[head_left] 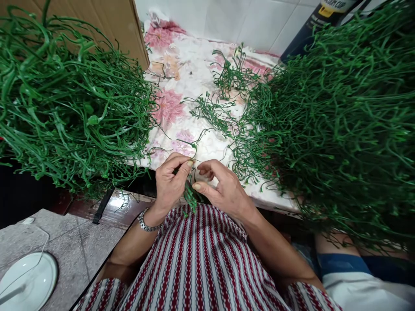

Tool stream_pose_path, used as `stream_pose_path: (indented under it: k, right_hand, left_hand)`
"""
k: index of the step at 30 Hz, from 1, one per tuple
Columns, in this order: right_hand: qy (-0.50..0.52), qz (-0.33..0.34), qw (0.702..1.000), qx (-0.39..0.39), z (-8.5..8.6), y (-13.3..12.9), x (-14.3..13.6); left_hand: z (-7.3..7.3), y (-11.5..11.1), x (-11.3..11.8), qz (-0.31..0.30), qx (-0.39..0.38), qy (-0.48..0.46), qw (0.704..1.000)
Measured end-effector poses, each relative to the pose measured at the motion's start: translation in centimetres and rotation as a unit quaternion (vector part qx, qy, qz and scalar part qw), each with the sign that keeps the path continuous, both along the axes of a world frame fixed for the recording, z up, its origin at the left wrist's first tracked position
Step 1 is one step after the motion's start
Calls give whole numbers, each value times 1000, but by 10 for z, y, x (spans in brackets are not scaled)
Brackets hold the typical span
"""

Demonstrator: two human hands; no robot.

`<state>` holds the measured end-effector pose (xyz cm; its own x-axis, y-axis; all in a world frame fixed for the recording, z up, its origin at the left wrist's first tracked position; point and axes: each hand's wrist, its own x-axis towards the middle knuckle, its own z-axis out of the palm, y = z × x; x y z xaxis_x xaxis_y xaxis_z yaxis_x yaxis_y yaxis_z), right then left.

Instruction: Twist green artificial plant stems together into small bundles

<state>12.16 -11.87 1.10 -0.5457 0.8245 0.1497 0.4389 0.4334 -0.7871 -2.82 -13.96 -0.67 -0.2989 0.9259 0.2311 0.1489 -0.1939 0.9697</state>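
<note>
In the head view my left hand [171, 177] pinches a thin green sprig [193, 149] between thumb and forefinger, and its stalks reach up over the tabletop. Close beside it, my right hand [223, 188] has its thumb and forefinger apart, with the other fingers curled. No stem shows clearly in that hand. A small bunch of green stems [190, 196] hangs below the left fingers, in front of the striped clothing; how it is held is hidden. Both hands are at the near edge of the floral-covered table [207, 149].
A tall heap of tangled green stems [74, 103] stands at left before a cardboard box [110, 26]. A larger heap of budded sprigs [340, 116] fills the right, near a dark cylinder [300, 36]. Loose sprigs [214, 114] lie between. Someone's leg [337, 246] shows lower right.
</note>
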Motion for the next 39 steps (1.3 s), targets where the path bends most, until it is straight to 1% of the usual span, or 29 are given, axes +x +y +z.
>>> stream_pose_path:
  k: [2, 5, 7, 9, 11, 13, 14, 15, 16, 18, 19, 21, 22, 24, 27, 31, 36, 39]
  right_hand:
    - [16, -16, 1000, 17, 0, 1, -2]
    - [-8, 8, 1000, -3, -5, 4, -6]
    - [-36, 20, 999, -12, -9, 5, -9]
    - [-59, 21, 998, 12, -13, 4, -10]
    - [-85, 14, 995, 54, -15, 2, -10]
    - [-112, 2, 990, 81, -14, -1, -10]
    - [-116, 2, 990, 79, -13, -1, -10]
    - [-108, 7, 992, 65, -11, -2, -10]
    - [-86, 18, 995, 40, -10, -1, -9]
    - [-14, 49, 998, -23, -8, 0, -9]
    - [25, 65, 996, -52, -8, 1, -8]
    - [92, 93, 987, -92, -10, 2, -7]
    - [121, 106, 981, -108, -11, 3, -7]
    - [168, 134, 967, -138, -13, 3, -5]
    - [206, 171, 950, -161, -13, 2, -2]
    - [207, 188, 952, -125, -10, -2, 2]
    - [236, 205, 946, -85, -6, -10, 4]
    - [243, 209, 944, -84, -1, -17, 9]
  left_hand:
    - [2, -1, 2, -12, 0, -2, 1000]
    - [2, -3, 5, -37, 6, -31, 999]
    - [0, -4, 7, -40, 20, -41, 998]
    - [-3, -4, 8, -32, 30, -32, 999]
    - [-6, -4, 8, -10, 37, -33, 999]
    - [-6, -3, 7, 5, 32, -78, 996]
    - [-5, -2, 7, 0, 18, -126, 992]
    - [-3, -1, 6, -19, -6, -187, 982]
    - [-1, 0, 5, -47, -38, -254, 965]
    - [4, 1, 3, -113, -106, -375, 914]
    - [6, 1, 2, -138, -132, -420, 888]
    - [10, -1, 2, -166, -163, -475, 849]
    - [12, -2, 3, -169, -168, -492, 838]
    - [17, -6, 5, -168, -163, -511, 827]
    - [25, -11, 8, -175, -145, -527, 819]
    - [33, -17, 10, -181, -134, -531, 817]
    - [37, -24, 15, -177, -130, -494, 841]
    - [42, -24, 6, -166, -142, -450, 866]
